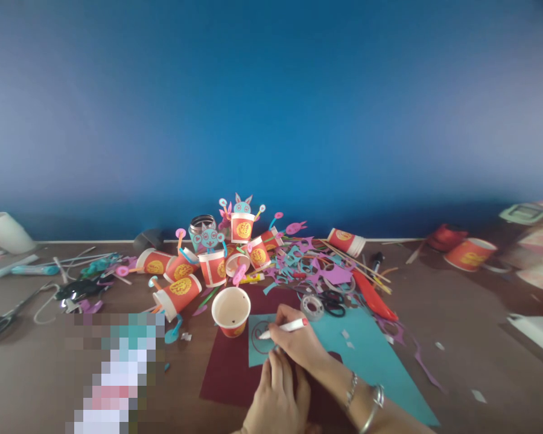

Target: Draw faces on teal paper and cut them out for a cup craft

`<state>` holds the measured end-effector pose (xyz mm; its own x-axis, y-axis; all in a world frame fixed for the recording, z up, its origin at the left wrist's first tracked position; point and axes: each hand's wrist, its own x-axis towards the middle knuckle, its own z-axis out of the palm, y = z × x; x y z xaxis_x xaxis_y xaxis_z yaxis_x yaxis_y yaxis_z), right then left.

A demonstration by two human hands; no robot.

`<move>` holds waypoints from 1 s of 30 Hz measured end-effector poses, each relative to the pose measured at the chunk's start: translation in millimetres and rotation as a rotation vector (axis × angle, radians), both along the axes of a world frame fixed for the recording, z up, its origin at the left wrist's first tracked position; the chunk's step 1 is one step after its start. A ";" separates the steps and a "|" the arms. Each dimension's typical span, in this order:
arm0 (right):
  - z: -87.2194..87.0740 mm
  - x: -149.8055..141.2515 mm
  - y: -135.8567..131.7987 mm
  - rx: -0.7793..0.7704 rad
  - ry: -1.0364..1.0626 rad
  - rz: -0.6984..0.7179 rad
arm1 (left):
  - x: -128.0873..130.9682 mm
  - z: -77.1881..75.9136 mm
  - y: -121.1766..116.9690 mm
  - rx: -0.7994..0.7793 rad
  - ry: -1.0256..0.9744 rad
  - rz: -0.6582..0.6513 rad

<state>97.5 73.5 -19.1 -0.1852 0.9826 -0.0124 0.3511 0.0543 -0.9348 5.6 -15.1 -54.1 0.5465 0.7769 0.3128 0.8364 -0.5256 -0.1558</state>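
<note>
My right hand (298,337) is closed around a white marker (292,325) with a red end. Its tip touches a small light blue paper piece (256,357), where a round outline with a smaller shape inside is drawn. My left hand (278,392) lies at the lower edge of this piece, fingers extended and resting on the paper. Beneath both is a dark maroon sheet (226,380), with a larger light blue sheet (366,349) to the right. A paper cup (230,308) stands upright just left of the drawing, its open mouth facing me.
Red paper cups with paper faces and arms (213,268) crowd the back. Purple and blue paper scraps (308,262) pile beside them. A tape roll (312,306) and black scissors (333,303) lie behind my right hand. More scissors (9,319) lie far left.
</note>
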 end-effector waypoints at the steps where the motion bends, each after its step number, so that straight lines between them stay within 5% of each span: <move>1: -0.1 0.0 0.2 -0.004 0.005 -0.009 | 0.0 -0.2 0.0 -0.003 0.000 -0.002; 30: 6.2 -1.4 -1.3 0.010 -0.017 -0.011 | 1.0 -2.4 -1.0 -0.030 -0.004 0.017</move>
